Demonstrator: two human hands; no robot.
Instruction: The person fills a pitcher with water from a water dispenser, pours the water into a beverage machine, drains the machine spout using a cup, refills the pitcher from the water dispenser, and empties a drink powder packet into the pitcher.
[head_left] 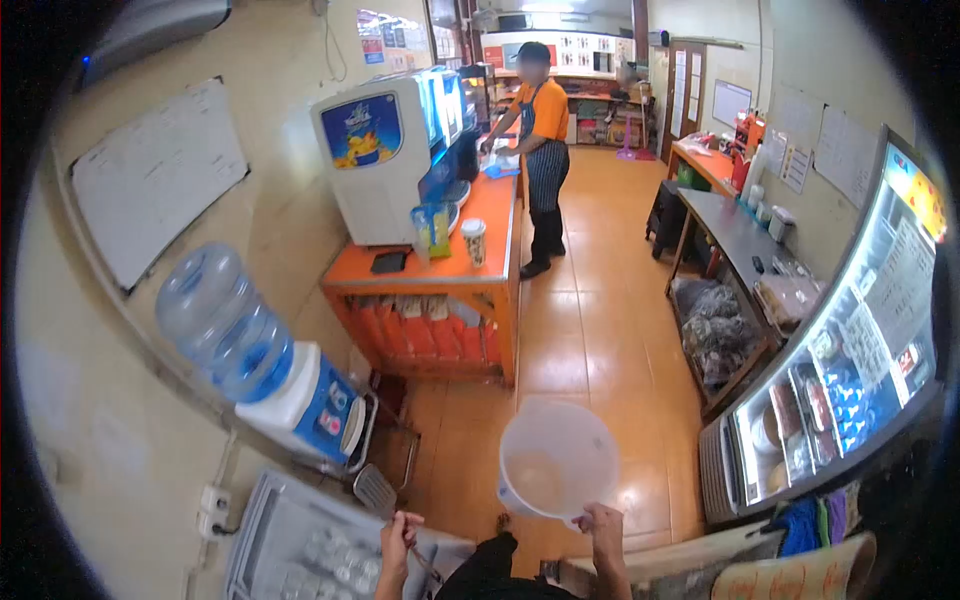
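My right hand [602,522] grips the near rim of a translucent white plastic pitcher [558,455]. The pitcher is tilted so that its inside faces me, and it hangs over the tiled floor. My left hand [400,532] is closed around a thin metal-looking utensil [427,566] that points down; its kind cannot be made out. Below and left of that hand is a chest freezer [262,520], with several pale rounded items showing inside.
A water dispenser [300,405] stands at the left. Ahead, an orange counter [420,285] carries a drink machine [370,160] and a paper cup [474,243]. Another person [545,130] works beside it. On the right are a metal table [735,225] and a lit display fridge [830,400].
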